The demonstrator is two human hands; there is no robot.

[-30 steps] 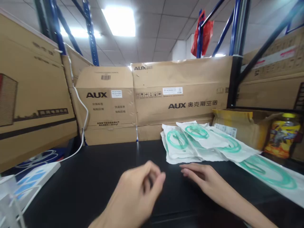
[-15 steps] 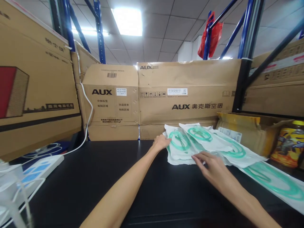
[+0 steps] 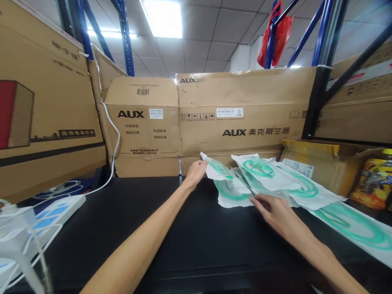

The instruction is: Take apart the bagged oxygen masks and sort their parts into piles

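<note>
White pouches with coiled green tubing inside lie in an overlapping pile on the black tabletop. My left hand (image 3: 196, 173) pinches the left corner of one tubing pouch (image 3: 225, 176), which is raised and bent on that side. Beneath it lies another pouch (image 3: 234, 201), partly covered. My right hand (image 3: 272, 206) has its thumb and fingers closed at the near right edge of these pouches; which layer they grip is hard to make out. Beside and behind it are more tubing pouches (image 3: 260, 168), and a long one (image 3: 355, 228) stretches toward the right edge.
Large AUX cartons (image 3: 232, 143) stand along the back of the black tabletop (image 3: 128, 228). On the left are a white power strip (image 3: 58, 212) and cables. An open cardboard box (image 3: 330, 167) and a yellow-capped bottle (image 3: 372, 179) stand at the right.
My left hand has moved left and slightly up, lifting and folding the upper pouch's left side off the one below. My right hand stays near the same edge. The view has shifted slightly.
</note>
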